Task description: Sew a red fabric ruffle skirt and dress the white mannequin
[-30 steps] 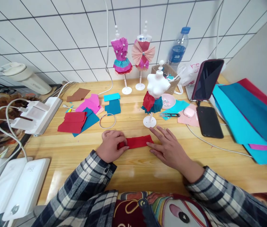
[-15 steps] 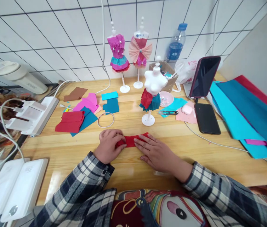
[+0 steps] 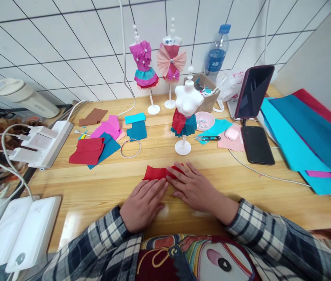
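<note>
A strip of red crepe paper or cloth (image 3: 155,173) lies flat on the wooden table in front of me; which material it is I cannot tell. My left hand (image 3: 146,203) rests with fingers stretched out along the strip's near edge. Over the strip's right part, my right hand (image 3: 193,185) lies flat, fingers spread, pressing it down. Just beyond stands a small white mannequin (image 3: 188,99) on a round base, a red and teal skirt (image 3: 184,124) around its waist.
Two dressed mannequins (image 3: 144,62) stand by the tiled wall. At left lie red pieces (image 3: 86,151), a metal ring (image 3: 130,148) and a power strip (image 3: 50,142). To the right are thread snips (image 3: 209,138), a pink dish (image 3: 205,121), phones (image 3: 257,144) and teal sheets (image 3: 308,140).
My left hand has let go of the strip's left end and moved toward me, flattening its fingers along the near edge. The right hand stays nearly in place.
</note>
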`<state>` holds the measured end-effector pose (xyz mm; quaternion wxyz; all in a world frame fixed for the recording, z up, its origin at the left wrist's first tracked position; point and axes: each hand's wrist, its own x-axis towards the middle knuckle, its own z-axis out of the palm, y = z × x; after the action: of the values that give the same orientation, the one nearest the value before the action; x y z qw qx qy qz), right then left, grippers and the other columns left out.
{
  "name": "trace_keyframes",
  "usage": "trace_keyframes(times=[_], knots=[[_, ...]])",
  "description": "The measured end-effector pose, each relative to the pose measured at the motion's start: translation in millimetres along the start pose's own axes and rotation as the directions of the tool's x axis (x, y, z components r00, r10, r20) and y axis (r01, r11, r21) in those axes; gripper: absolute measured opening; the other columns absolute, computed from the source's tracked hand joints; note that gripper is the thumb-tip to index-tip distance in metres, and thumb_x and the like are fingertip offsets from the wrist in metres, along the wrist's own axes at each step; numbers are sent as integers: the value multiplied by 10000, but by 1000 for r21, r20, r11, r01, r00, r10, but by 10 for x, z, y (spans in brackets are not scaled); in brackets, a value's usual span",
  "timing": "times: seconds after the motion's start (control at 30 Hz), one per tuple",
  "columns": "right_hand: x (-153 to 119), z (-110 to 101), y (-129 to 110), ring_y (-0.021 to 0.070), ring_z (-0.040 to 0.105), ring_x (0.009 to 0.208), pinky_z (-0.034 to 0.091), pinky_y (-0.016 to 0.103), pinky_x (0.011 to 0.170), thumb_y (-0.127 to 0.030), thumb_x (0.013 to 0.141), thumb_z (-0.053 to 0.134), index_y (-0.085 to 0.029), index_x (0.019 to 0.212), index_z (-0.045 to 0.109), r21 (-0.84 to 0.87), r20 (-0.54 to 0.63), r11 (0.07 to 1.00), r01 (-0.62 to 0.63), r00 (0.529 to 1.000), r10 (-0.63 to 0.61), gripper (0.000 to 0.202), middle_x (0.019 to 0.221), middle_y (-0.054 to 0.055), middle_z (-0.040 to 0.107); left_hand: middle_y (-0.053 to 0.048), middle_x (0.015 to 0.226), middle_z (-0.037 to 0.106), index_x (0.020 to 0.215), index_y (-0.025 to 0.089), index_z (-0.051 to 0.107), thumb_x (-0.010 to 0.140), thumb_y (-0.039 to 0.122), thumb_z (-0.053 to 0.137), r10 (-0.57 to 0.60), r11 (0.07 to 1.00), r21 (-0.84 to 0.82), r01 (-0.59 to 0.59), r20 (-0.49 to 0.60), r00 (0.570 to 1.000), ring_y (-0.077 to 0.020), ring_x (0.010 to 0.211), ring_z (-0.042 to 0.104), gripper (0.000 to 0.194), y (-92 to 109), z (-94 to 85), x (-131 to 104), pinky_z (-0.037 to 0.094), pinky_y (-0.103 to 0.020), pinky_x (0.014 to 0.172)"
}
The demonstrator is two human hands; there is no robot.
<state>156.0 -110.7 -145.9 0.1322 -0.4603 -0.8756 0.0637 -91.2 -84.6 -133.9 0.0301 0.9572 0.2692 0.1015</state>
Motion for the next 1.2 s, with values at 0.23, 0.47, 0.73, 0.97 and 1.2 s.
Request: trace_keyframes(times=[0.23,0.47,0.73,0.97,1.2], knots=[[-16,-12,21,260,216,1480,193,549,1195,-403,998,408,-273,1433,468,-6,12,1000,-23,1000,23,457,1586,24,308,-62,1450,533,1498,268,372,914,574,445,-127,991,-14,130,112,986,-314,1240,490,663,10,95,-77,144,-497,1105],[-15,-15,28,263,197,1485,183,571,1187,-418,1005,378,-269,1420,481,-22,30,999,-31,999,32,453,1601,29,266,-66,1420,564,1480,265,407,895,550,484,-208,978,9,209,96,973,-340,1227,493,655,-58,-26,-145,141,-531,1079],[-17,-5,34,260,194,1486,165,574,1187,-389,996,407,-285,1426,468,-32,43,999,-33,999,34,447,1606,24,255,-91,1463,514,1522,270,309,881,502,528,-235,970,81,228,94,967,-370,1249,472,716,-194,-82,-230,141,-563,1053],[-15,-32,16,263,267,1456,199,550,1170,-432,986,427,-298,1411,490,-31,24,998,-47,999,48,450,1589,26,304,-84,1267,670,1422,289,460,909,427,526,-277,961,52,273,100,956,-317,1088,563,535,-256,-199,-128,206,-546,983],[-6,-117,-5,255,444,1298,284,492,1075,-408,1012,365,-281,1352,556,-51,1,994,-100,995,100,411,1536,6,415,-52,1054,702,1035,285,673,860,459,605,-321,940,-74,334,141,936,-271,979,587,255,-376,-178,82,274,-474,855]])
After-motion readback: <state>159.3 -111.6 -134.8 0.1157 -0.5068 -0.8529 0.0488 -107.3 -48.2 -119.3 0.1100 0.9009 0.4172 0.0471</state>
